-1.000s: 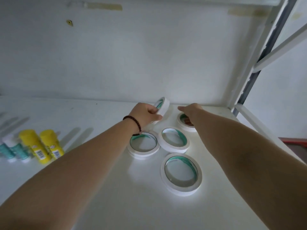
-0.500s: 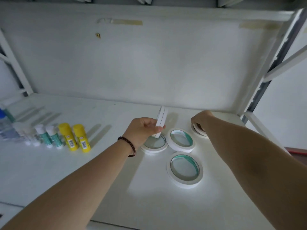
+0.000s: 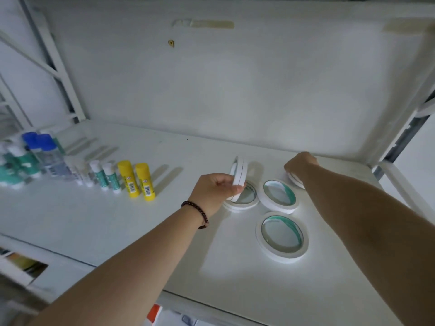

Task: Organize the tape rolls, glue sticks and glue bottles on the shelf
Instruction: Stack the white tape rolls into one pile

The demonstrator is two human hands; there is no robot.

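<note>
On the shelf (image 3: 98, 222), the left hand (image 3: 215, 190) now holds its upright tape rolls (image 3: 240, 174) raised above a flat roll (image 3: 244, 198), ready for stacking, while the right hand (image 3: 300, 164) grips the rear roll (image 3: 295, 178).

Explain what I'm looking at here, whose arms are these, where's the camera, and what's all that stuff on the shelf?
No machine here: a person wears a camera on the head, looking down at both arms over a white shelf. The left hand holds two tape rolls on edge. The right hand rests on another roll at the back. Three rolls lie flat: one under the left hand, a middle roll and a front roll. Further left stand yellow glue sticks, smaller sticks and blurry bottles.
</note>
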